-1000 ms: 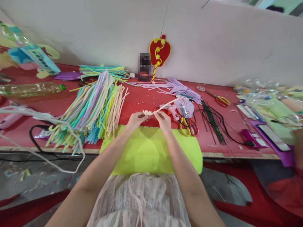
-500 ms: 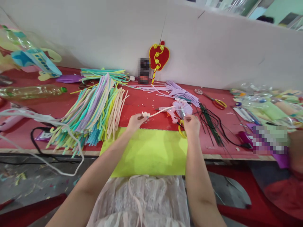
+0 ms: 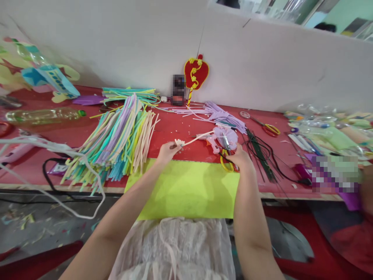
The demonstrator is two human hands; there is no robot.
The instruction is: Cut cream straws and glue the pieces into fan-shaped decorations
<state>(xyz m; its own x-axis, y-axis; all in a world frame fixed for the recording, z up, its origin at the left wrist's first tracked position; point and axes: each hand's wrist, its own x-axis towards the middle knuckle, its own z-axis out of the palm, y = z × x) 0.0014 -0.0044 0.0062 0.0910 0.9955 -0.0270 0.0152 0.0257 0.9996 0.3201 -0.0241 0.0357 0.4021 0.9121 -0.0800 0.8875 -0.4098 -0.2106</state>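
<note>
Head view: left hand pinches a looped cream fuzzy-stem piece near frame centre, tail pointing right. Right hand, right of centre, sits at metal scissors with yellow and red handles; can't tell whether it grips them.

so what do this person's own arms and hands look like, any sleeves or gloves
The left hand and right hand wear no gloves. No sleeves, watch or bracelet show on either arm. The whitish garment is gauzy, with a tie hanging in front.
</note>
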